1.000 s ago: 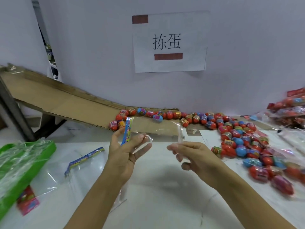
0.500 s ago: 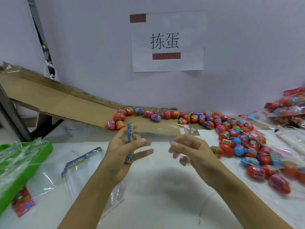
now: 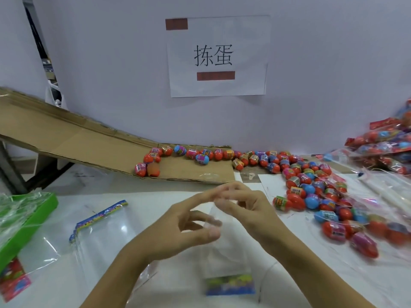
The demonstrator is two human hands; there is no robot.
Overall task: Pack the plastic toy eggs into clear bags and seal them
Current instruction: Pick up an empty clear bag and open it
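White paper sign (image 3: 216, 56) on the wall (two printed characters), sloping cardboard ramp (image 3: 73, 138), green tray (image 3: 24, 221)

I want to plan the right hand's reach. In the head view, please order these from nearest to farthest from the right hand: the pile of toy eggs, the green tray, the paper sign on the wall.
From the right hand:
1. Pile of toy eggs, on the table just to its right.
2. Green tray, at the table's far left edge.
3. Paper sign, up on the wall behind.
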